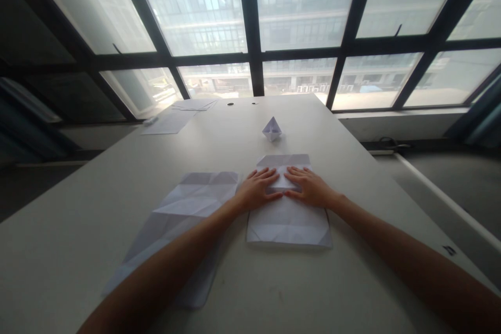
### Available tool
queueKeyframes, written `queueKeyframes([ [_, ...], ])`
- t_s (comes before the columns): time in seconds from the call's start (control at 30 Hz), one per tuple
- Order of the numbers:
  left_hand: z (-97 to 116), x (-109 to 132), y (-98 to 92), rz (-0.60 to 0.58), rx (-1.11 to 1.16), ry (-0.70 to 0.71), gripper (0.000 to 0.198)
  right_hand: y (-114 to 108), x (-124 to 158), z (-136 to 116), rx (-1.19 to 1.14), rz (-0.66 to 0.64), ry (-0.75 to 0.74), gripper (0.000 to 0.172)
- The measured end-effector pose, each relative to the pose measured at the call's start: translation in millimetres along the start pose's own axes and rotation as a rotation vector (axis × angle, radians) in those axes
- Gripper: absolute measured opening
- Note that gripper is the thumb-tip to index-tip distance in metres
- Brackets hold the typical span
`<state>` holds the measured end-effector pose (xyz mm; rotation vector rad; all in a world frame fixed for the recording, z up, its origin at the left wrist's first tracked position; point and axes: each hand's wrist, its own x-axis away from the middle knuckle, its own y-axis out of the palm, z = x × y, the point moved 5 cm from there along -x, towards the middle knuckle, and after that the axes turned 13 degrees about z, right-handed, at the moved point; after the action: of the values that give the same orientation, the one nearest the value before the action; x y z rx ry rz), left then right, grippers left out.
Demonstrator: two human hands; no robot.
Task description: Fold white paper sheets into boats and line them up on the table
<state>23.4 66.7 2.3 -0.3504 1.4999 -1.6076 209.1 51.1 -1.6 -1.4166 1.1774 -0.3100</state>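
Note:
A folded sheet of white paper (289,227) lies on the table in front of me, with creases across it and folded corners at its near edge. My left hand (260,188) rests flat on its left side, fingers spread. On the right side of the same sheet lies my right hand (307,187), also flat with fingers apart. The two thumbs almost meet at the middle, by a crosswise fold. Just beyond the sheet stands a small folded paper boat (272,129). A larger creased sheet of paper (176,227) lies to the left, partly hidden under my left forearm.
More white paper sheets (168,122) lie at the far left of the white table (313,282). A small dark object (449,250) is near the right edge. Large windows (297,5) stand behind the table, and a cable (391,143) lies beyond its right side.

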Motion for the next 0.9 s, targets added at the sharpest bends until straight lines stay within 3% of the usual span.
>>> queueKeyframes([
  [0.13, -3.4, -2.6, -1.9, 0.097, 0.043, -0.001, 0.051, -2.8, -1.4, -0.6, -0.01, 0.056, 0.023, 0.057],
  [0.3, -12.2, -3.9, -3.6, 0.182, 0.145, -0.029, 0.032, -6.7, -2.7, -0.6, -0.006, 0.065, 0.023, 0.034],
  [0.47, -22.5, -4.6, -8.2, 0.238, 0.202, -0.147, 0.023, -11.2, -1.4, 7.1, -0.056, 0.115, 0.067, 0.026],
  [0.6, -27.8, -3.9, -15.4, 0.336, 0.156, -0.282, 0.021, -19.6, -0.2, 20.5, -0.1, 0.269, 0.187, 0.018],
  [0.8, -25.5, -0.4, -32.2, 0.561, 0.224, -0.333, 0.033, -34.6, 2.3, 38.2, -0.567, 0.671, 0.47, 0.033],
  [0.9, -26.0, 2.1, -39.0, 0.665, 0.311, -0.379, 0.033, -30.5, 1.9, 38.8, -0.847, 0.657, 0.602, 0.063],
])
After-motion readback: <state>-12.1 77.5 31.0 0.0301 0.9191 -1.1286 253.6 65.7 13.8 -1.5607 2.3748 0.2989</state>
